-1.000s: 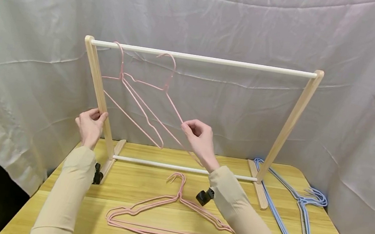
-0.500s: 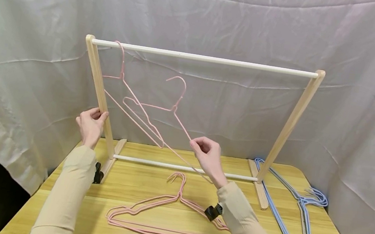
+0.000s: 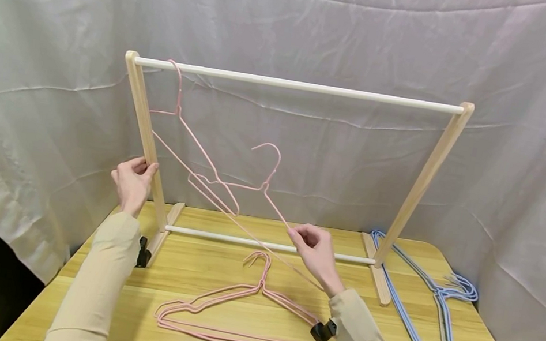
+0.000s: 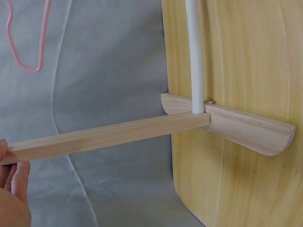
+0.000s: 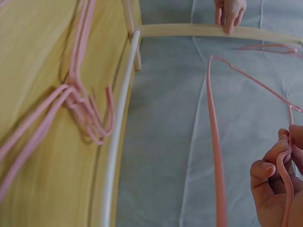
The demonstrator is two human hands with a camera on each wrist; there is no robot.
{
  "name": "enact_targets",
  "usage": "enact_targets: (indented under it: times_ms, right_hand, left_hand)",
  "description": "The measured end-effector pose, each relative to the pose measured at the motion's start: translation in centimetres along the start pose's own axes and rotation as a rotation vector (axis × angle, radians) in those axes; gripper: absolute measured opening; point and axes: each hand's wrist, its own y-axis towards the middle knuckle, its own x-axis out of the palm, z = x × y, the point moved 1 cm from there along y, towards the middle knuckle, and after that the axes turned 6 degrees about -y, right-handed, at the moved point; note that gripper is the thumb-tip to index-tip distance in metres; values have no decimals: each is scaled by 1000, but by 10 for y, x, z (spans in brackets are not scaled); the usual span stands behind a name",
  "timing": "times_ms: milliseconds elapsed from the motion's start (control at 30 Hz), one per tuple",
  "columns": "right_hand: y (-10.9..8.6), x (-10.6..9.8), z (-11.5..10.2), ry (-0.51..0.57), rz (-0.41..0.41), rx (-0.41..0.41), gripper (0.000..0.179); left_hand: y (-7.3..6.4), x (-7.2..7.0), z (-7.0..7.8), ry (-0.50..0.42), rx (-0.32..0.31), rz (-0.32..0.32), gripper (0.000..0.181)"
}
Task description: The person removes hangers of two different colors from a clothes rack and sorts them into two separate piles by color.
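In the head view my left hand (image 3: 133, 185) grips the left wooden upright (image 3: 141, 102) of a clothes rack, partway up. My right hand (image 3: 316, 253) pinches the right shoulder of a pink wire hanger (image 3: 277, 159), which is tilted, its hook below the white top rail (image 3: 295, 85) and apart from it. From that rail's left end hangs another pink hanger (image 3: 199, 145). The left wrist view has the fingers (image 4: 20, 182) against the upright's edge. Thumb and fingers close on the thin wire in the right wrist view, where the hanger's long bottom bar (image 5: 215, 137) also shows.
Several pink hangers (image 3: 208, 336) lie stacked on the wooden table (image 3: 192, 299) in front of the rack. A bundle of blue hangers (image 3: 444, 328) lies at the right, by the rack's right foot (image 3: 382, 285). A white lower rail (image 3: 242, 241) joins the feet; grey cloth hangs behind.
My right hand has moved down and to the right with the pink hanger, whose hook has dropped away from the top rail. My left hand has stayed on the upright.
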Motion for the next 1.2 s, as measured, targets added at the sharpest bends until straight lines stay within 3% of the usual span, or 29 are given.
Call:
enact_targets:
  times_ms: [567,1200]
  right_hand:
    - [-30,-23,38,-22,-136,-47,13]
    - [-60,-33,62,-37,-321,10,13]
  left_hand:
    - [1,0,0,-17,5,-3,35]
    - [0,0,-1,-22,-2,-1,34]
